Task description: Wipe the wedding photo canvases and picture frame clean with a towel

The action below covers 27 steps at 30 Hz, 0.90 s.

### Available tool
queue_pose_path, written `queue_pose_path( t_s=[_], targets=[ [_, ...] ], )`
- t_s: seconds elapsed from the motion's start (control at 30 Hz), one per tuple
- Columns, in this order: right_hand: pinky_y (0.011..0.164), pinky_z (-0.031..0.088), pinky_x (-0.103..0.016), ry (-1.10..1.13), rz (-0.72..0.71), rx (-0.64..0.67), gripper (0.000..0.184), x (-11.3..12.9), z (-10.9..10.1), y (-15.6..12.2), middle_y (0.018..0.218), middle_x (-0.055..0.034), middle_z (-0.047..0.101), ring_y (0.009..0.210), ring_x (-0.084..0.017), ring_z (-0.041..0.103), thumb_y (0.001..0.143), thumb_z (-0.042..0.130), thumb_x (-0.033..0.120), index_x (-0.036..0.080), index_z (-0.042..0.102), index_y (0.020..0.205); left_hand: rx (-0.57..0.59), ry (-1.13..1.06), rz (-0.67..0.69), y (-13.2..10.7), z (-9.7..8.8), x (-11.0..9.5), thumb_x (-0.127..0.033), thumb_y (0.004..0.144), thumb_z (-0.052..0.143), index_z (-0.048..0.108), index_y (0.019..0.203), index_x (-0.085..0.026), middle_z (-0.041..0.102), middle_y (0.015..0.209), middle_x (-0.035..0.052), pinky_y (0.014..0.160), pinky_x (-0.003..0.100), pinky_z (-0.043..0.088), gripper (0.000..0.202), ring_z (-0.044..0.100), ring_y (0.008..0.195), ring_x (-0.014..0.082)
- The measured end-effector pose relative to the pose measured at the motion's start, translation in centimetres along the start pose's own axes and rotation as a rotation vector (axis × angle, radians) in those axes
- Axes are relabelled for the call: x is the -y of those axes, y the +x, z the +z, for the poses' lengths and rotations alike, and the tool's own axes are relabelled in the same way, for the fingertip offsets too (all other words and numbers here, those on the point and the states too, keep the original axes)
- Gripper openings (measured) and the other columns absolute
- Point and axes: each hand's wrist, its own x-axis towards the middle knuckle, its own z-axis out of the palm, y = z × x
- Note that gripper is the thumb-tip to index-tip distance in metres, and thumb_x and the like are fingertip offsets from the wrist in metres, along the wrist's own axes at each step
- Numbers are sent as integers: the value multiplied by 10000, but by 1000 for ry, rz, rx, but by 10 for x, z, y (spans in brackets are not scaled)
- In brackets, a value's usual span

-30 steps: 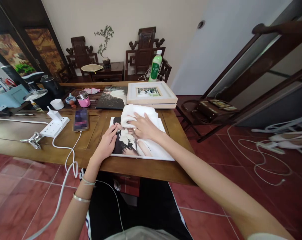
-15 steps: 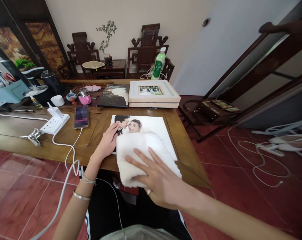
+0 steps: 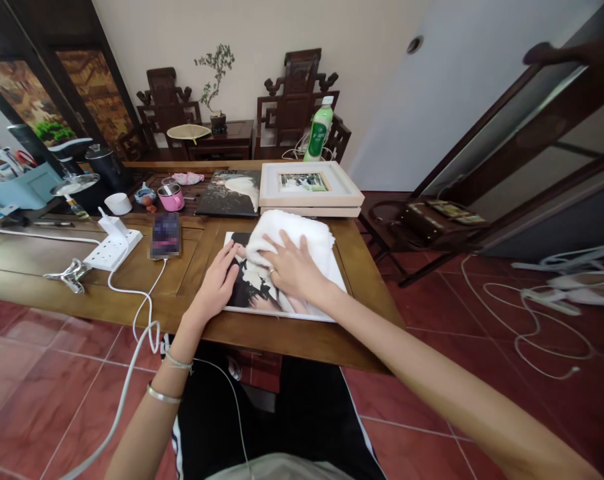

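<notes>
A photo panel [image 3: 255, 301] showing a couple lies flat near the front edge of the wooden table. My left hand [image 3: 218, 279] rests on its left edge, fingers stretched out and holding nothing. On the upper part of the panel my right hand [image 3: 293, 268] presses a folded white towel [image 3: 309, 233], its fingers spread over the cloth. The towel covers the faces in the picture and reaches past the panel's far edge. Lower down, the dark suit and part of the hands in the photo show.
Behind the panel lie a dark photo board [image 3: 222, 193] and stacked white frames [image 3: 342, 183], with a green bottle [image 3: 319, 130] beyond. To the left are a phone [image 3: 165, 235] on a cable, a power strip [image 3: 113, 250], a pink cup [image 3: 173, 200] and a metal stand [image 3: 72, 275].
My right hand has slid the towel away from me, from the panel's near edge to its far edge. The lower part of the photo is now uncovered. My left hand stays in place.
</notes>
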Motion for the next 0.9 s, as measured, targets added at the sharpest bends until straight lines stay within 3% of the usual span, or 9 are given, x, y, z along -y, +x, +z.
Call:
queue_pose_path(
  t_s=[0.13,0.27,0.37,0.5,0.6,0.7,0.8,0.9],
  targets=[
    [1061,128,-736,48,-287,69,541,32,-2,-20,1558,-67,278,1428,-421,129,795,491,124,229,569,1320,-147,-42,37,-2,-3,-1,-439,990,269,314,1476,-224,296,1560,64,1195,410,178,533,242,1447,206],
    [1079,84,-722,143,-508,137,570,43,-8,-58,1544,-32,317,1434,-395,131,704,532,84,285,642,1226,-159,-17,29,-3,-3,1,-489,990,209,323,1473,-207,321,1548,74,1195,409,180,571,248,1445,203],
    [1105,100,-687,206,-526,159,520,34,-14,-84,1515,-20,374,1432,-365,174,660,536,77,267,702,1114,-99,19,0,-1,0,1,-466,992,233,378,1447,-185,358,1529,85,1186,402,219,555,289,1429,204],
    [1138,143,-619,236,-435,76,544,10,-16,-99,1488,0,413,1432,-292,217,637,481,33,269,709,1070,-1,49,-12,1,3,1,-399,991,267,474,1383,-148,440,1475,105,1174,395,260,510,367,1392,206],
    [1141,164,-598,220,-300,1,557,-10,-12,-87,1473,-15,437,1423,-273,253,654,444,20,263,703,1083,30,67,-9,2,4,2,-343,983,286,473,1382,-130,430,1481,111,1183,391,242,490,360,1396,201],
    [1129,179,-604,215,-141,-35,541,-22,-7,-57,1448,-49,475,1415,-288,274,716,423,52,235,671,1160,45,85,-11,2,4,3,-301,976,297,468,1386,-124,413,1491,116,1184,411,236,479,339,1407,208],
    [1130,178,-594,268,-25,-32,523,-19,-3,-16,1391,-41,542,1406,-281,297,800,382,116,236,616,1252,40,94,-6,3,4,4,-287,967,324,492,1368,-133,439,1475,114,1174,417,261,462,355,1398,222],
    [1122,175,-597,330,-31,-34,535,-2,-1,26,1404,-1,530,1397,-280,315,835,351,153,270,567,1310,23,115,-4,4,4,4,-277,951,362,551,1311,-154,494,1430,109,1151,422,308,424,417,1358,242]
  ],
)
